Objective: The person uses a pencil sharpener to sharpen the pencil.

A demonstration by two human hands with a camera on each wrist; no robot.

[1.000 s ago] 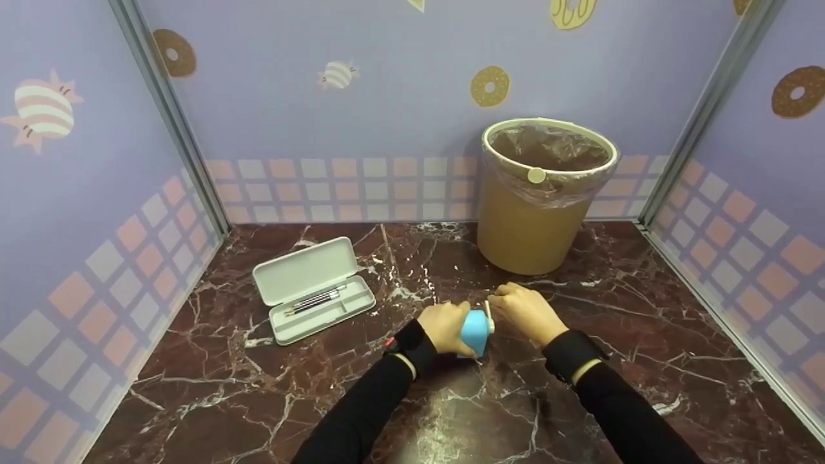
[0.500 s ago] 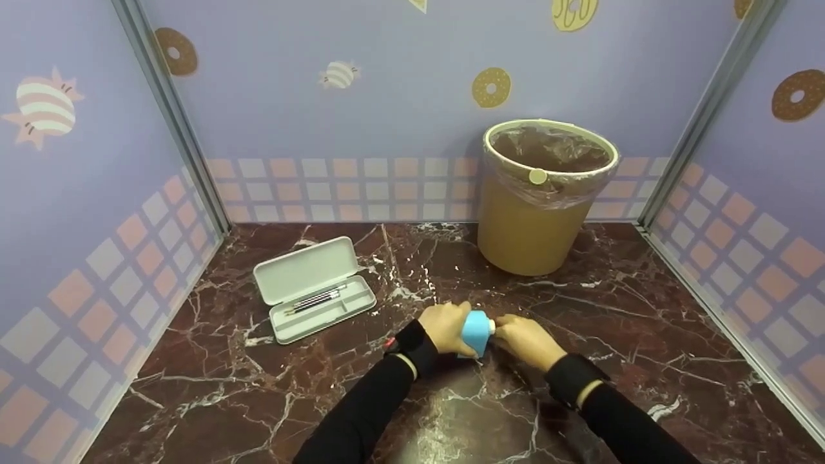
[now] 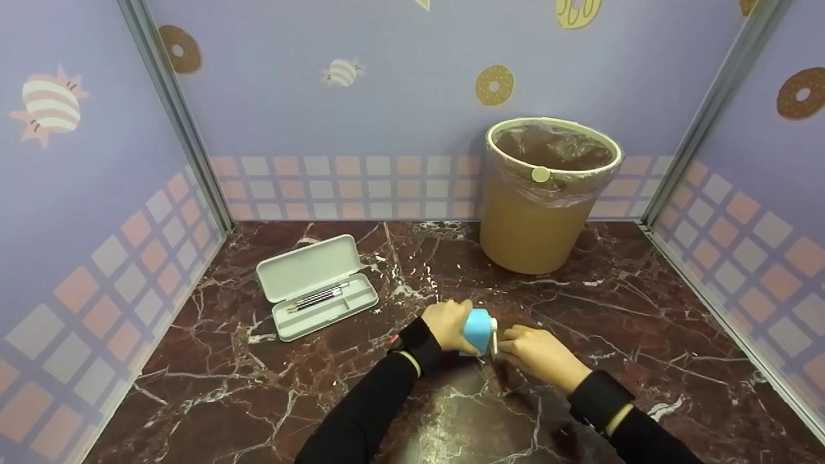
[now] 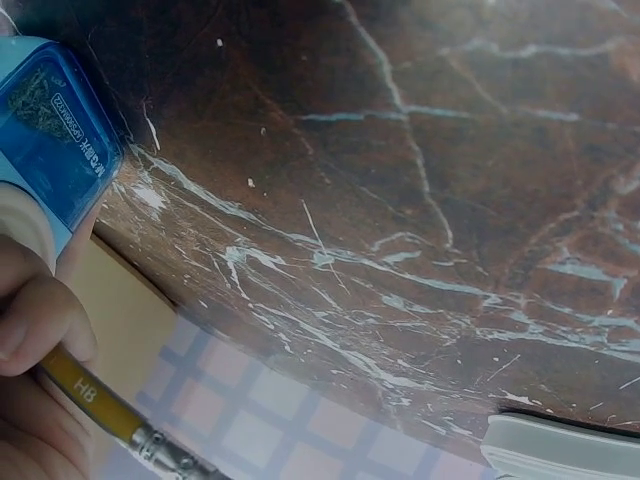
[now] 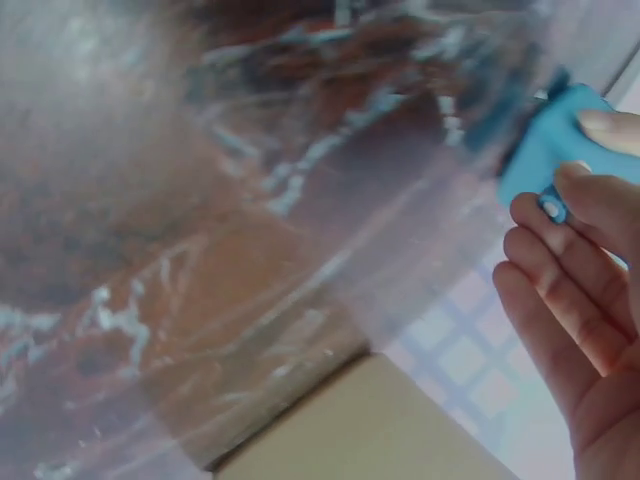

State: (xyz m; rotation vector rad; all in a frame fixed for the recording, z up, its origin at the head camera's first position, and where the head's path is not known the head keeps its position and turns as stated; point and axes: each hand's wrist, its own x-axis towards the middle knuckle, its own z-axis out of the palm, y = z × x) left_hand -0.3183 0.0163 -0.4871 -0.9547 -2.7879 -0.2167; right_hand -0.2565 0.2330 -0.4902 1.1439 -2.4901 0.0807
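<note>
Black sleeves (image 3: 358,415) extended from the near side of the blue sharpener (image 3: 478,327), and the two hands met across it. The left hand (image 3: 446,325) gripped the sharpener from its left, fingers over the top and thumb along the near face; the left wrist view showed a pencil (image 4: 92,398) marked HB within its curled fingers. At the sharpener's right, the right hand (image 3: 541,352) pinched the crank handle (image 5: 552,206) between thumb and fingertip, its other visible fingers straighter, while the pale crank arm (image 3: 494,343) pointed to the near side. Open room lay nearer than the sharpener and far to its right. Leftward and beyond it, well apart, sat the opened pencil case (image 3: 310,268), striped pencils (image 3: 319,298) in its tray. Beyond the sharpener and slightly right, a tan bin (image 3: 527,235) with a clear liner (image 3: 555,196) stood by the back wall (image 3: 399,96). Dark red, white-veined marbling covered the table (image 3: 225,406) beneath the sharpener, and lilac walls with doughnuts and checks rose behind and on both sides.
</note>
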